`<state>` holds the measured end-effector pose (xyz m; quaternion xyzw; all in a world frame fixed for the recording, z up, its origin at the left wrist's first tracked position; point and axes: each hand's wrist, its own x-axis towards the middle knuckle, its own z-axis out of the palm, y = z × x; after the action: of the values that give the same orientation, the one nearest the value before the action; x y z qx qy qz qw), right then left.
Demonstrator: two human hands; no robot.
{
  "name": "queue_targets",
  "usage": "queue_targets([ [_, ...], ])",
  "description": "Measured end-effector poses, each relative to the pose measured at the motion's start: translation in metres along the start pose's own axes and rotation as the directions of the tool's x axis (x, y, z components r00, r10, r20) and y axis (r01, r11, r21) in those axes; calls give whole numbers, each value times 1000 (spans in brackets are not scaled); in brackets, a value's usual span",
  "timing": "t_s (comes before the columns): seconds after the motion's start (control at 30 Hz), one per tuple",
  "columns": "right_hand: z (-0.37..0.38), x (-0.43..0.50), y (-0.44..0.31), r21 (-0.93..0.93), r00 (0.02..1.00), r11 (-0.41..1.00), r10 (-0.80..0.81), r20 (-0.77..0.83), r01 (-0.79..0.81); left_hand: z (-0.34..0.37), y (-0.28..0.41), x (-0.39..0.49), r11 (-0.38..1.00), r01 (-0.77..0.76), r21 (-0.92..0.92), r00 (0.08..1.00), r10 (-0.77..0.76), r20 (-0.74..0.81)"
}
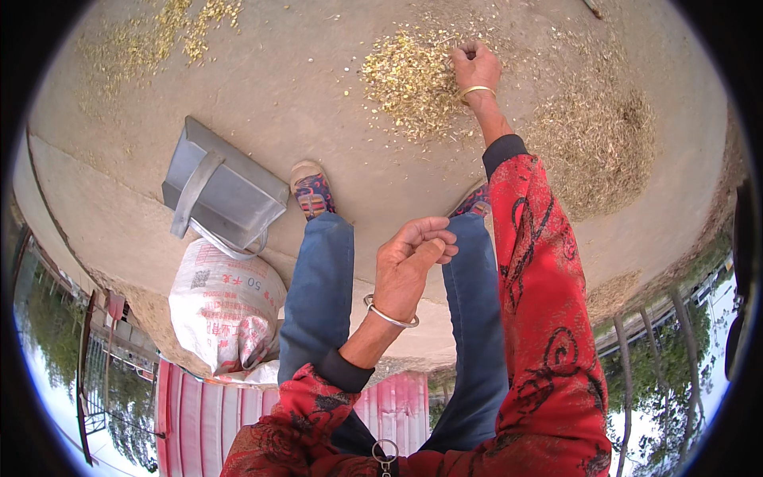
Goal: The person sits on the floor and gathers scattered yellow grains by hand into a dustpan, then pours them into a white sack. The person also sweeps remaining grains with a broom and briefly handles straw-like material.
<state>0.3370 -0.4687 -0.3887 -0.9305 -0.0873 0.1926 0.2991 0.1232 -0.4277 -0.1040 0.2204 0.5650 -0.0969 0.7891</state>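
Observation:
My right hand [477, 64], a gold-coloured bangle at its wrist, reaches out to the right edge of a pile of yellowish flat seeds or flakes [405, 83] on the concrete ground. Its fingers are curled in; whether something is pinched between them cannot be told. My left hand [412, 250], with a silver-coloured bangle, hangs in front of my knees, palm partly turned inward and fingers bent, touching nothing on the ground. Whether it holds anything small is hidden by the fingers. To the right of the pile lies a wide heap of brown chaff or husks [596, 143].
A grey metal scoop [238, 191] with a strap handle lies at the left, against a stuffed white woven sack [226, 304] bearing red print. More yellow flakes [149, 47] are scattered at the upper left. A small stick [592, 8] lies at the top right.

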Motion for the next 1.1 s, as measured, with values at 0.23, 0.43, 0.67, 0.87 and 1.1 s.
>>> queue_targets([
  [0.23, -52, -2, 46, 829, 672, 402, 740, -44, -389, -1, 0, -2, 999, -16, -37, 1000, 16, -2],
  [0.43, -23, -43, 32, -105, 999, 994, 39, -23, -41, -2, -4, -1, 997, 26, -67, 999, -24, 34],
  [0.67, 2, -76, -35, -31, 932, 955, -281, 228, 295, -4, -1, 5, 997, 27, -67, 1000, -25, 18],
  [0.87, -15, -68, -9, -68, 989, 988, -138, 48, 141, -8, 0, 4, 996, -26, -90, 999, 29, 32],
  [1.1, 13, -47, -36, -234, 968, 940, -247, 44, 250, -9, 6, 2, 995, 4, -99, 999, -1, 33],
])
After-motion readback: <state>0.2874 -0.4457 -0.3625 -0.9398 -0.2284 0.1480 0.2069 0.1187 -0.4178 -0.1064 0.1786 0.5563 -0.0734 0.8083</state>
